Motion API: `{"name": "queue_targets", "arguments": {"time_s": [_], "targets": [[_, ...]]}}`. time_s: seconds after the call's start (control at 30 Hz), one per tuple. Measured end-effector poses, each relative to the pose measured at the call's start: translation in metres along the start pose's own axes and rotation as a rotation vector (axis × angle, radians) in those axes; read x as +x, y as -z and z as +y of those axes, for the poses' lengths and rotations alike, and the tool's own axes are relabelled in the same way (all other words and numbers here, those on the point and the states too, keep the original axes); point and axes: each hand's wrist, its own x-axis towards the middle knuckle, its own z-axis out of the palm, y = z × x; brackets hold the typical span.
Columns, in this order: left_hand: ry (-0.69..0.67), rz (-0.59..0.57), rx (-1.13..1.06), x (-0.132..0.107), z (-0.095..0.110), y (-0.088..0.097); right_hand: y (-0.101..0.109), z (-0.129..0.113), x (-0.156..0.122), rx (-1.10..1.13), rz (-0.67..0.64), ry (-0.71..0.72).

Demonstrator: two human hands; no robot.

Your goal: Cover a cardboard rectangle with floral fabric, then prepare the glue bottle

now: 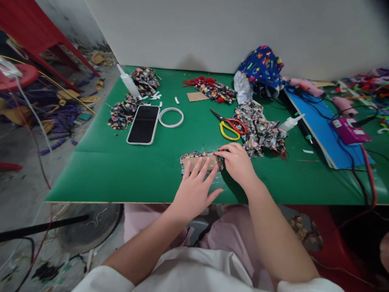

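On the green table lies a small piece of dark floral fabric with a tan cardboard rectangle on top of it. My left hand lies flat over the cardboard, fingers spread, pressing it down. At the far right corner, my right hand has its fingers closed on the fabric's edge; the exact grip is partly hidden. Beyond the right hand are scissors with one red and one yellow handle, beside a heap of gathered floral fabric.
A phone and a roll of white tape lie to the left. Glue bottles stand or lean on both sides. Behind are a cardboard piece and blue patterned cloth. Cables cross a blue folder at right.
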Motion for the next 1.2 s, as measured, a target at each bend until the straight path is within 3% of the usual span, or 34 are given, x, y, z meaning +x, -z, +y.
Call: {"name": "queue_targets", "arguments": {"time_s": [0.4, 0.63, 0.9, 1.2], "targets": [[-0.004, 0.008, -0.004, 0.001, -0.001, 0.0, 0.0, -0.002, -0.002, -0.069, -0.03, -0.077], [-0.001, 0.048, 0.013, 0.001, 0.0, 0.002, -0.004, -0.011, -0.014, 0.176, 0.197, -0.09], [-0.009, 0.074, -0.009, 0.0, 0.001, 0.001, -0.02, -0.034, -0.019, 0.293, 0.125, -0.024], [-0.013, 0.095, 0.015, 0.0, 0.0, 0.001, -0.021, -0.028, -0.007, 0.234, 0.081, -0.028]]}}
